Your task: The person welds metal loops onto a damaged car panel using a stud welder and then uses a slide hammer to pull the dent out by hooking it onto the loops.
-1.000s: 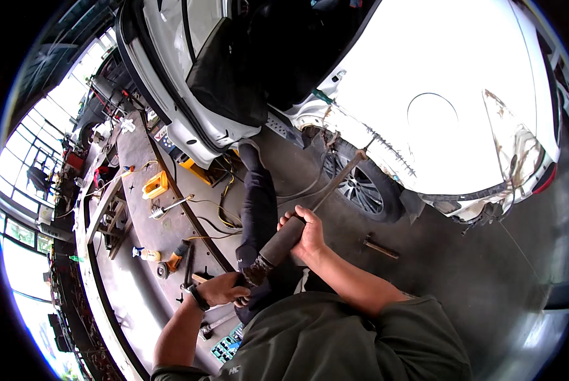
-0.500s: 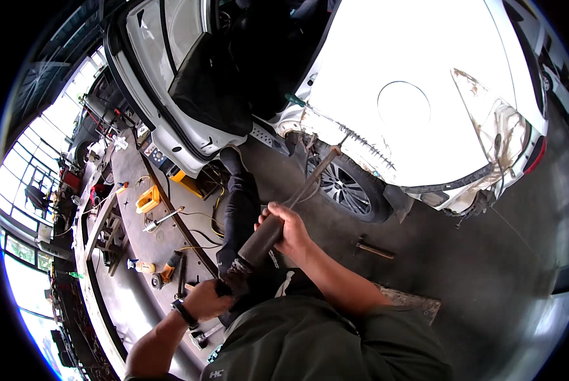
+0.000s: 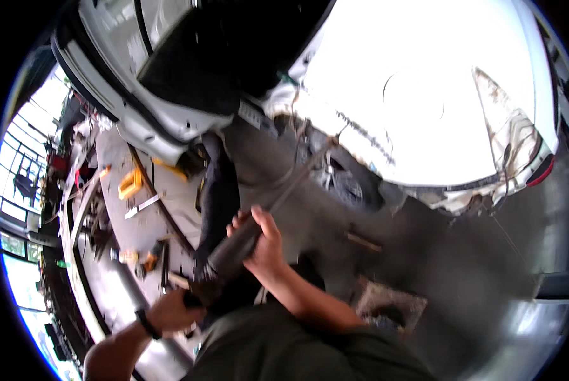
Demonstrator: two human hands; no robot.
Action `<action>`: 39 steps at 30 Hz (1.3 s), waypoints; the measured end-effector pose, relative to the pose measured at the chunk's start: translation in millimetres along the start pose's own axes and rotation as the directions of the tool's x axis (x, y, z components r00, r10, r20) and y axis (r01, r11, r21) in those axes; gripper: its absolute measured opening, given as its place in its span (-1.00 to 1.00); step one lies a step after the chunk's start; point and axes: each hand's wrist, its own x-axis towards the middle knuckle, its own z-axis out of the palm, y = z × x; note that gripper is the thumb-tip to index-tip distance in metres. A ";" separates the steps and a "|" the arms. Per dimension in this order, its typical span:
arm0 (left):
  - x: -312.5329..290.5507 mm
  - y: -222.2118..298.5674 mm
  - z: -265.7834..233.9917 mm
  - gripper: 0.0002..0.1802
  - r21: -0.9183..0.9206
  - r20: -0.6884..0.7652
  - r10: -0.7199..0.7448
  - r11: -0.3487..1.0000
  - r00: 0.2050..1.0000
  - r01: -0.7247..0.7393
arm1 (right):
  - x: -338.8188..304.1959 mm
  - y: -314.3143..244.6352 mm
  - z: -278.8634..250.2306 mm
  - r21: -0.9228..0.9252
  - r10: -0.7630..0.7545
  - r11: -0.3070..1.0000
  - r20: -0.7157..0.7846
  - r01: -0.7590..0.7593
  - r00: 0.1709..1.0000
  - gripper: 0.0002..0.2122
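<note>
A slide hammer (image 3: pixel 235 250) slants across the middle, its long rod (image 3: pixel 302 176) running up to the white car's rear side panel (image 3: pixel 386 136). My right hand (image 3: pixel 266 246) is wrapped round the thick cylindrical weight. Lower left, my left hand (image 3: pixel 170 311), with a dark wristband, grips the handle at the rear end. The rod's hooked tip lies against the panel's lower edge above the wheel (image 3: pixel 349 185), near a jagged row of wavy wire (image 3: pixel 365 138). Blur hides how the tip is joined there.
An open car door (image 3: pixel 163 111) stands upper left. Below it, a grey bench (image 3: pixel 116 190) carries a yellow case (image 3: pixel 130 184), an orange-and-black power tool (image 3: pixel 149 261) and a bottle (image 3: pixel 127 256). On the floor at right are a hammer (image 3: pixel 364 241) and a worn board (image 3: pixel 395 305).
Both hands and the slide hammer have shifted left and slightly down in the view. The view itself has turned and blurred. Both grips stay closed.
</note>
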 end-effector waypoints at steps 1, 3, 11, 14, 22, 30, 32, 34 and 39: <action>11.3 21.3 -5.5 -0.62 -0.005 0.089 -0.123 0.992 0.988 0.124 | 1.8 -10.9 -5.7 0.009 -0.024 1.000 -0.061 0.024 0.998 -0.84; 21.2 18.9 -10.0 -0.62 0.089 0.119 -0.096 0.992 0.988 0.086 | 29.4 -19.7 -9.9 0.070 -0.091 0.993 -0.094 0.098 0.991 -0.86; 25.8 -11.4 5.3 -0.58 -0.074 0.038 -0.040 0.996 0.999 0.042 | 23.3 -32.9 -19.9 0.028 0.081 0.996 -0.024 -0.080 0.996 -0.86; 50.9 -36.3 27.5 -0.63 -0.184 0.079 0.025 0.983 0.997 -0.010 | 28.1 -32.3 -32.1 -0.032 0.085 0.996 -0.097 -0.088 0.992 -0.86; 79.1 -31.1 88.2 -0.62 -0.328 0.028 0.055 0.944 0.998 -0.043 | 29.6 -57.1 -54.6 -0.177 0.160 0.964 -0.211 -0.199 0.964 -0.81; 76.1 -29.5 79.5 -0.64 -0.229 0.074 0.046 0.973 0.996 -0.028 | 28.8 -48.6 -64.5 -0.127 0.172 0.972 -0.188 -0.197 0.967 -0.79; 73.2 -37.2 69.8 -0.64 -0.207 0.061 -0.010 0.978 0.998 0.022 | 29.8 -44.2 -58.9 -0.115 0.174 0.974 -0.168 -0.194 0.970 -0.78; 65.4 -37.4 58.5 -0.65 -0.197 -0.013 -0.026 0.980 1.000 0.023 | 32.1 -39.2 -49.4 -0.082 0.179 0.978 -0.158 -0.193 0.971 -0.75; 53.2 -11.0 22.7 -0.63 -0.018 -0.088 0.008 1.000 0.996 -0.009 | 55.1 -65.5 -32.8 -0.233 0.088 0.967 -0.059 -0.100 0.994 -0.78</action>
